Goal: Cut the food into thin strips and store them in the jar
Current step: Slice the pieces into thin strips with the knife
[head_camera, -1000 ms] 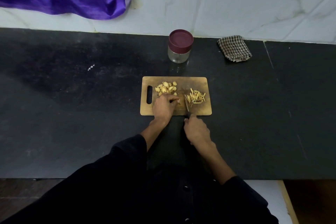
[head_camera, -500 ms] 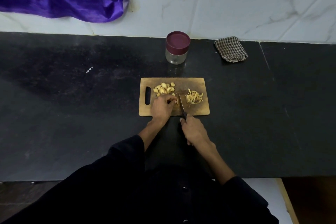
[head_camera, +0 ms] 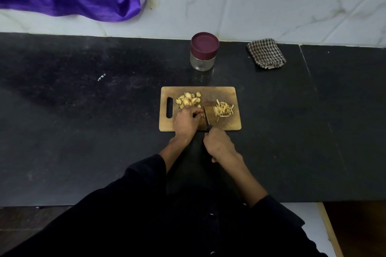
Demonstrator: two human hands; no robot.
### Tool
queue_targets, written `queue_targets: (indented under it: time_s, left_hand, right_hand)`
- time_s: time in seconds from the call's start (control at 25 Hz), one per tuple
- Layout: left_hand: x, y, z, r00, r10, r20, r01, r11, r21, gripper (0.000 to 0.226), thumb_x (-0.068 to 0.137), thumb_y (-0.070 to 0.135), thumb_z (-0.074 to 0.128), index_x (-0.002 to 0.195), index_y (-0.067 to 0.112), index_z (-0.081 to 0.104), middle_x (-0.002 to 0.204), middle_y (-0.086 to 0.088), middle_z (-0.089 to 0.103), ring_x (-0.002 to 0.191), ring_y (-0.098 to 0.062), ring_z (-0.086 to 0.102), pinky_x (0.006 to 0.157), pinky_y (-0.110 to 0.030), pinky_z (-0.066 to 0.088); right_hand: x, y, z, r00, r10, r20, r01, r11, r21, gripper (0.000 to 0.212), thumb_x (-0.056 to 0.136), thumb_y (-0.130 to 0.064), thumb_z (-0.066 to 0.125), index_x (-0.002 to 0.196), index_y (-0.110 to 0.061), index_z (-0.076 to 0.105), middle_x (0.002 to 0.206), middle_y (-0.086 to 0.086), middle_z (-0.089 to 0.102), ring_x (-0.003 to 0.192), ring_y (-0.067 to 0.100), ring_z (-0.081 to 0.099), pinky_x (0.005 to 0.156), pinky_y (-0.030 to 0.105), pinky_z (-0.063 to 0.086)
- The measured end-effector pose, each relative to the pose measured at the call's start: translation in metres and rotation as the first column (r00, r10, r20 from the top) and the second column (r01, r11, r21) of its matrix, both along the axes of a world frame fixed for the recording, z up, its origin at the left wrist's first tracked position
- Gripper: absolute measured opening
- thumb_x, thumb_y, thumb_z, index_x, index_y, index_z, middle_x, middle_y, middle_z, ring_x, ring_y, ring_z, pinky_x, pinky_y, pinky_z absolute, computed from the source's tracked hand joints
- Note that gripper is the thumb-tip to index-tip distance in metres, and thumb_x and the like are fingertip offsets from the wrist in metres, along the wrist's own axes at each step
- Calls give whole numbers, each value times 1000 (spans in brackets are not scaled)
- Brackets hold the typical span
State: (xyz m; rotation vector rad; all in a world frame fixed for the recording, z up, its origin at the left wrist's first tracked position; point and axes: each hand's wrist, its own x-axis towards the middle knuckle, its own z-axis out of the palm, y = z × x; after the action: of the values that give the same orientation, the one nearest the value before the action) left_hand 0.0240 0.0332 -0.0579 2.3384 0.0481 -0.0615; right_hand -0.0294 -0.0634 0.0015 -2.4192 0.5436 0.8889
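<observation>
My left hand (head_camera: 186, 120) pinches a slice mid-board (head_camera: 225, 125), right hand (head_camera: 219, 146) wrapped round the knife (head_camera: 206, 115); I'd tuck fingertips back and slice thin.

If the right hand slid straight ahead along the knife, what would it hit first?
Probably the wooden cutting board: the right hand sits just off its near edge, gripping the knife. Height is unclear.

Both forearms reach up from the lower centre of the frame in dark sleeves pushed back from the wrists. The left hand (head_camera: 186, 121) lies knuckles-up with fingers curled under, left of centre. The right hand (head_camera: 219, 145), just below and right, is closed in a fist-like grip.
</observation>
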Motion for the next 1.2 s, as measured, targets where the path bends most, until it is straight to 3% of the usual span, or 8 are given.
queue_targets:
  time_s: [0.12, 0.2, 0.32, 0.48, 0.68, 0.84, 1.0, 1.2]
  left_hand:
    - [0, 0, 0, 1000, -5, 0, 5, 1000, 3, 18, 87, 15, 65, 103, 20, 72, 109, 2, 67, 95, -11, 62, 82, -25, 49]
    - [0, 0, -1, 1000, 2, 2, -2, 1000, -2, 17, 86, 16, 66, 102, 20, 72, 108, 2, 68, 94, -11, 62, 79, -23, 48]
    - [-1, 0, -1, 1000, 17, 13, -17, 1000, -8, 17, 86, 15, 67, 101, 20, 73, 106, 2, 68, 91, -11, 62, 77, -22, 48]
    - [0, -1, -1, 1000, 12, 20, -12, 1000, -8, 17, 85, 15, 68, 101, 20, 73, 105, 1, 68, 90, -12, 63, 79, -26, 50]
    - [-3, 0, -2, 998, -40, 47, 39, 999, 38, 19, 86, 15, 67, 104, 19, 73, 108, 2, 67, 93, -14, 62, 80, -30, 51]
    - [-4, 0, -1, 996, -63, 63, 58, 996, 68, 20, 88, 15, 65, 106, 18, 72, 110, 2, 66, 95, -14, 61, 81, -27, 49]
    - [-3, 0, -4, 997, -55, 53, 51, 996, 76, 20, 87, 18, 66, 106, 20, 72, 109, 2, 66, 95, -14, 61, 83, -31, 50]
    - [0, 4, -8, 999, -42, 18, 42, 999, -13, 24, 86, 17, 67, 110, 18, 70, 105, -1, 68, 88, -13, 63, 79, -30, 53]
  right_hand:
    - [7, 1, 8, 997, -21, -75, 21, 1000, 1, 30, 105, -27, 39, 117, -4, 54, 93, 15, 67, 54, 22, 63, 62, 35, 57]
    - [1, 3, 0, 999, -23, -46, 23, 1000, 10, 30, 104, -27, 40, 122, -4, 51, 107, 16, 65, 71, 27, 68, 67, 38, 58]
    - [-12, 5, -17, 999, 4, 40, -4, 1000, -13, 31, 103, -26, 41, 127, -6, 45, 123, 18, 59, 103, 35, 65, 88, 48, 54]
    - [-15, 4, -21, 998, 24, 66, -23, 1000, -22, 31, 104, -25, 39, 128, -5, 43, 127, 19, 57, 114, 36, 58, 88, 44, 48]
    - [-9, -4, -22, 999, 3, 42, -5, 1000, 28, 33, 105, -32, 36, 128, -11, 47, 112, 14, 63, 84, 31, 70, 79, 49, 58]
    - [-11, -7, -24, 994, 19, 109, -17, 1000, -21, 33, 105, -33, 36, 129, -13, 48, 112, 14, 64, 90, 31, 69, 82, 47, 56]
    - [-6, -22, -18, 986, -52, 160, 56, 998, -21, 26, 105, -34, 36, 112, -12, 49, 94, 12, 66, 65, 25, 68, 72, 45, 59]
    - [-12, -20, -17, 987, -31, 158, 23, 998, 53, 29, 104, -36, 37, 114, -12, 49, 94, 12, 67, 61, 25, 69, 71, 47, 60]
